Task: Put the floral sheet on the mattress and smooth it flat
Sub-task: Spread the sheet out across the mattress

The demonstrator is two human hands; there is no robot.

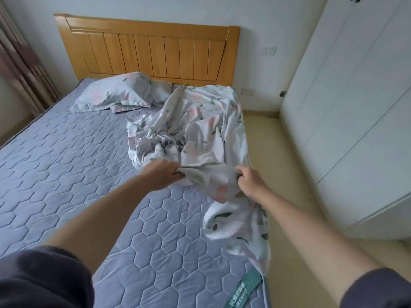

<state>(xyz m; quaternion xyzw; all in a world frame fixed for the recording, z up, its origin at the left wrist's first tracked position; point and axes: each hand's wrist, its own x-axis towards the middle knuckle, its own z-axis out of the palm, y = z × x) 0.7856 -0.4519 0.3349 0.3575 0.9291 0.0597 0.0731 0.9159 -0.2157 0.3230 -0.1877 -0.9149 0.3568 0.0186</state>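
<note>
Both hands were closed on cloth: the left hand (pixel 161 175) bunched a fold of the floral sheet (pixel 200 130) near the middle of the bed, and the right hand (pixel 250 182) gripped the same edge just to its right, close to the mattress's right side. Most of the sheet lay crumpled in a heap on the right half of the quilted mattress (pixel 55 170), reaching toward the pillow (pixel 115 94) by the headboard (pixel 151 50), while a loose tail hung over the near right edge toward the floor (pixel 287 170). From there the likely trouble was the twist in the heap: pulling on one edge could drag the whole bundle instead of opening it. The hanging tail might also slide the sheet off the bed, and a hard tug could shift the pillow.
</note>
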